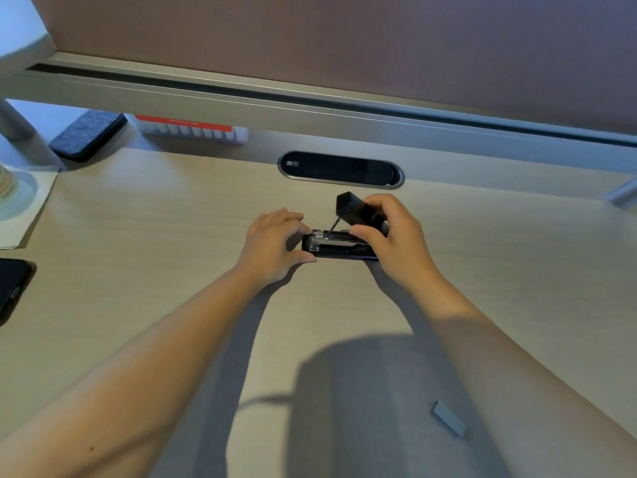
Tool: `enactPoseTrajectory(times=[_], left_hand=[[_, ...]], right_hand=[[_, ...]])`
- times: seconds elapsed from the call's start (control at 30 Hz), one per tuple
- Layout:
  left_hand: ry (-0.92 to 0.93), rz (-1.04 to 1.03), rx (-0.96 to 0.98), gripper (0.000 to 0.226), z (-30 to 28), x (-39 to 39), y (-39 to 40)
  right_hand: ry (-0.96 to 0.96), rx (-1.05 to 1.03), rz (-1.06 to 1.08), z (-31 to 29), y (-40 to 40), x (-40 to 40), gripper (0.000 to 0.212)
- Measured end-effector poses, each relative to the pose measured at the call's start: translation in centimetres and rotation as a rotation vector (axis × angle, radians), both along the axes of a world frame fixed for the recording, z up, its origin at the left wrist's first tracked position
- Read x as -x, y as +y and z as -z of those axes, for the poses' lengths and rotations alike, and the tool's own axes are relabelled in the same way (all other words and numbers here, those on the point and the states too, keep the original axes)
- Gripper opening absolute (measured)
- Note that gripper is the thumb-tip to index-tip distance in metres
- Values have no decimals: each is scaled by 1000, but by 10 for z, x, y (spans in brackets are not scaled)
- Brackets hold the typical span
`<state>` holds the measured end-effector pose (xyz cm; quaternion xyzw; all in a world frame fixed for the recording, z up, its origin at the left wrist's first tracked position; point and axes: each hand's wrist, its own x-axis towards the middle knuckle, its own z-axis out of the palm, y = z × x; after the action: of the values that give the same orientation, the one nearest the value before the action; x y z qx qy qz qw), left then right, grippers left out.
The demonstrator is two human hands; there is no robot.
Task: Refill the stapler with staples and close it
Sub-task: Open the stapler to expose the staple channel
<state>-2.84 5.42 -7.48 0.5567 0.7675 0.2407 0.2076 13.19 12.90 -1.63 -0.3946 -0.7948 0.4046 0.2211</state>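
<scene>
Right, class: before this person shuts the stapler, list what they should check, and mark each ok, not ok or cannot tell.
1. Stapler flat on the desk: ok.
2. Left hand steadying its front end: ok.
3. Right hand holding the lid, raised: ok.
4. Staples seated in the channel: cannot tell.
5. Fingers out from under the lid: not ok, they are at the channel.
6. Spare strip out of the way: ok.

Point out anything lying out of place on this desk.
One stray: a small grey strip, possibly staples, lies alone near the desk front edge, well away from the open stapler that both hands hold.
</scene>
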Motion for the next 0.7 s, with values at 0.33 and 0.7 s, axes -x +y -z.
enactPoseTrajectory(times=[0.33,0.7], left_hand=[[64,-5,-12,42,-3,-5,-11],[36,-81,-25,37,-5,-17,-27]], right_hand=[[169,6,203,-3,-10,-27,47],[161,92,435,15,3,-73,41]])
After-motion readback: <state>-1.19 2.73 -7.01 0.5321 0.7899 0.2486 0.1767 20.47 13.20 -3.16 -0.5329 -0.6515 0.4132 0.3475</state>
